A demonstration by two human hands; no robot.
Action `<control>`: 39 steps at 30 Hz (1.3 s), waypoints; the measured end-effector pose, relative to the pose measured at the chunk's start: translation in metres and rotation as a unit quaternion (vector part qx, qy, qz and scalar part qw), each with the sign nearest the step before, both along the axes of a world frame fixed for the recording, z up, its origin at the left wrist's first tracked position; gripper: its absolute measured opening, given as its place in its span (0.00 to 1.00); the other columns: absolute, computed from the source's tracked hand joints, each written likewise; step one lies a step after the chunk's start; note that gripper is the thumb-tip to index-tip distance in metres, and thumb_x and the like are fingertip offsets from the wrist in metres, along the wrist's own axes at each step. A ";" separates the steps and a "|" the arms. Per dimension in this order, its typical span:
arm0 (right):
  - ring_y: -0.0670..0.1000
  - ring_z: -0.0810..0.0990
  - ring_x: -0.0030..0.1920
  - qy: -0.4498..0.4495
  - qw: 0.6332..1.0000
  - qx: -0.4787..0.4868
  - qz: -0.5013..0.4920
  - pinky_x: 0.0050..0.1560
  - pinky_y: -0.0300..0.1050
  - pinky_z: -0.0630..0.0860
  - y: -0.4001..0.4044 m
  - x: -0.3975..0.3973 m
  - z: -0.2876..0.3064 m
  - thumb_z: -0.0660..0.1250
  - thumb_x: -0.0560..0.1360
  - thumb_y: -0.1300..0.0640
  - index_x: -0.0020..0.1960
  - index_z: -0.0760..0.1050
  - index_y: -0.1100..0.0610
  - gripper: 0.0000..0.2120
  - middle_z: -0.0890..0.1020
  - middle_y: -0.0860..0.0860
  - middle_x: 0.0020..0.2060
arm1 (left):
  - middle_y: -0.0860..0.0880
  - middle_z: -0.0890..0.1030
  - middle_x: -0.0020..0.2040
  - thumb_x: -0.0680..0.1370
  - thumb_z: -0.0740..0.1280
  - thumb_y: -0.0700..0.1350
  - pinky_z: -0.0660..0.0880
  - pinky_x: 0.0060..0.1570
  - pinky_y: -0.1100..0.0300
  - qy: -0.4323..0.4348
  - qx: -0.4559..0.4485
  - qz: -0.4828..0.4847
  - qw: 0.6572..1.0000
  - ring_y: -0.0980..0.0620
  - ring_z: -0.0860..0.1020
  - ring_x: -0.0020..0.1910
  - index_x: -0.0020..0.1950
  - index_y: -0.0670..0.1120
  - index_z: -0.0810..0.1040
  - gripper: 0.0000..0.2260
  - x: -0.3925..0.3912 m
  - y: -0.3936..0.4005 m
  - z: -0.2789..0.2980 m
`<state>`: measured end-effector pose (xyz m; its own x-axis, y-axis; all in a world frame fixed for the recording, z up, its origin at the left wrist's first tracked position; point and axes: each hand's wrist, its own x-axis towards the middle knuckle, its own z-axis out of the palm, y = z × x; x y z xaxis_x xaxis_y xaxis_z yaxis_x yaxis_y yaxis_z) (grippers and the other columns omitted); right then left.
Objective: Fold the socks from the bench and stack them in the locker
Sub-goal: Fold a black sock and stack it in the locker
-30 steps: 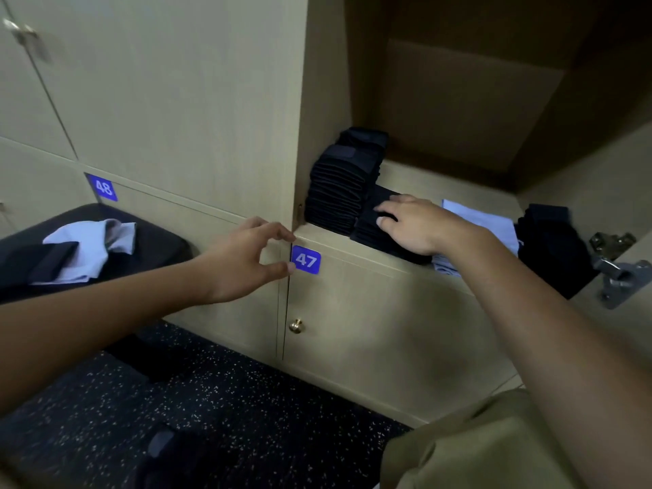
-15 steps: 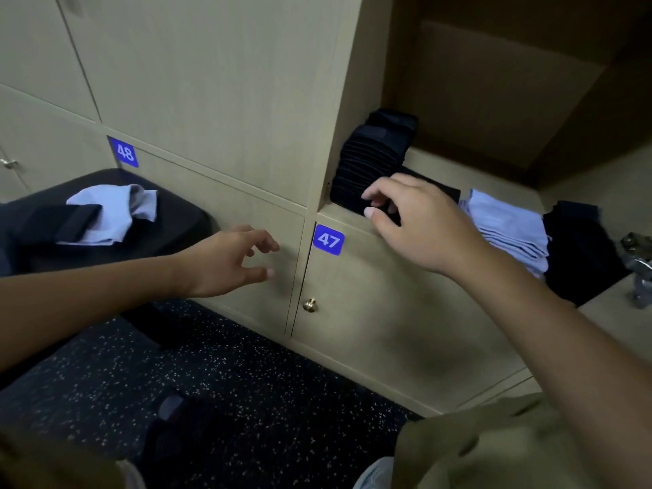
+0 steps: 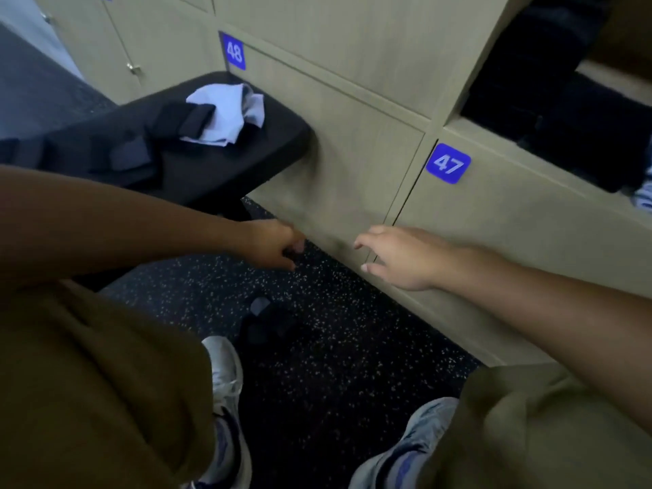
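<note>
Both hands are seen low over the speckled floor (image 3: 317, 347), and nothing is held in either. The left hand (image 3: 271, 247) is placed at about nine o'clock of centre, its fingers (image 3: 294, 247) loosely curled inward, with no sock between them so far as can be told through the blur. The right hand (image 3: 398, 257) is set just to its three o'clock, fingers spread and relaxed, near the base of the lower locker door (image 3: 511, 248) marked with the blue 47 plate (image 3: 447, 163). Up at ten o'clock, unfolded socks are left on the black tabletop (image 3: 275, 146): a light blue sock (image 3: 229, 114) lies crumpled near the far end, with a dark sock (image 3: 183, 120) laid partly over it. At two o'clock, the open locker (image 3: 494, 75) is caught at the frame's edge, and dark folded socks (image 3: 571, 111) are stacked inside it, with a sliver of striped light fabric (image 3: 644, 194) just beside them. A dark item (image 3: 268, 322) is seen on the floor at six o'clock, its kind unclear. Pale shoes (image 3: 225, 375) are seen at the bottom.
</note>
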<state>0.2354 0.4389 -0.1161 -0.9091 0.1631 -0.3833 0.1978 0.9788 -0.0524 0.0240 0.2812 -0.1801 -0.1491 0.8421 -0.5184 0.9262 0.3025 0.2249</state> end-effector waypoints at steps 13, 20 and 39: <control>0.59 0.76 0.65 -0.078 0.995 0.021 0.060 0.57 0.53 0.76 -0.019 -0.067 -0.020 0.62 0.83 0.45 0.77 0.66 0.50 0.24 0.74 0.54 0.69 | 0.43 0.64 0.75 0.70 0.80 0.53 0.72 0.67 0.44 0.063 -0.125 -0.019 0.990 0.37 0.70 0.70 0.78 0.50 0.63 0.42 -0.010 -0.029 -0.164; 0.60 0.76 0.65 -0.124 0.989 0.027 0.071 0.55 0.53 0.74 -0.037 -0.087 -0.028 0.61 0.84 0.44 0.77 0.65 0.50 0.24 0.74 0.55 0.69 | 0.44 0.43 0.83 0.66 0.82 0.58 0.71 0.68 0.38 0.057 -0.173 0.007 0.983 0.35 0.53 0.79 0.83 0.55 0.40 0.61 0.020 -0.061 -0.213; 0.59 0.75 0.66 -0.211 0.975 0.040 0.056 0.58 0.51 0.73 -0.025 -0.078 -0.035 0.60 0.84 0.44 0.78 0.63 0.51 0.25 0.76 0.55 0.68 | 0.47 0.76 0.66 0.74 0.76 0.52 0.81 0.55 0.48 0.019 -0.088 0.118 0.989 0.44 0.76 0.63 0.67 0.48 0.76 0.24 0.021 -0.065 -0.238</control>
<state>0.1570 0.4140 -0.1511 -0.6870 0.1162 -0.7173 0.0766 0.9932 0.0875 0.0452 0.2157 -0.4179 -0.3524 0.6783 -0.6447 0.8323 0.5422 0.1155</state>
